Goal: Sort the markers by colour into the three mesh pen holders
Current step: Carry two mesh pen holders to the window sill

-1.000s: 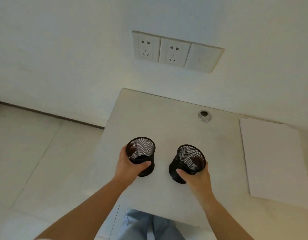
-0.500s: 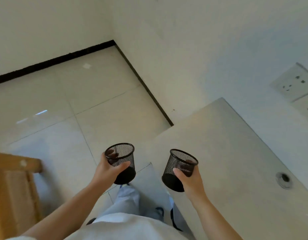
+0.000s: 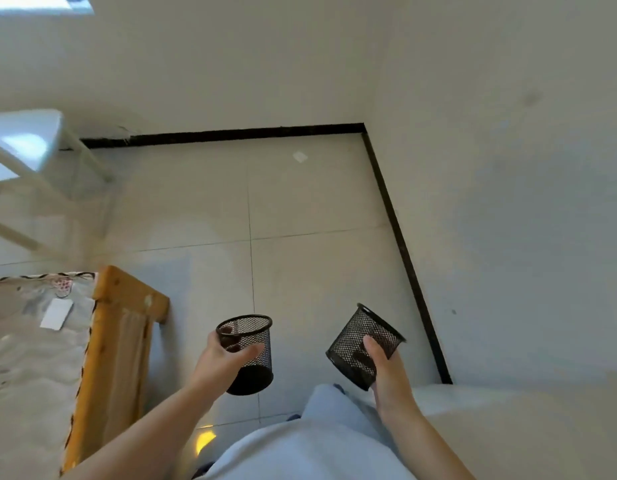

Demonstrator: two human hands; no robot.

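Two black mesh pen holders are carried in the air above the tiled floor. My left hand (image 3: 219, 361) grips the left pen holder (image 3: 252, 341), which stands upright and looks empty. My right hand (image 3: 386, 368) grips the right pen holder (image 3: 360, 336), which tilts with its mouth toward the upper right. No markers and no third holder are in view.
A wooden bed frame (image 3: 113, 327) with a patterned mattress (image 3: 26, 355) stands at the left. A white chair (image 3: 33, 168) is at the far left. The desk corner (image 3: 480, 403) shows at the lower right beside the wall (image 3: 507, 202). Tiled floor (image 3: 293, 237) lies ahead.
The view has swung left, away from the desk and sockets, toward the floor and bed. Both holders were lifted off the desk and moved with my hands; the right one now tilts more.
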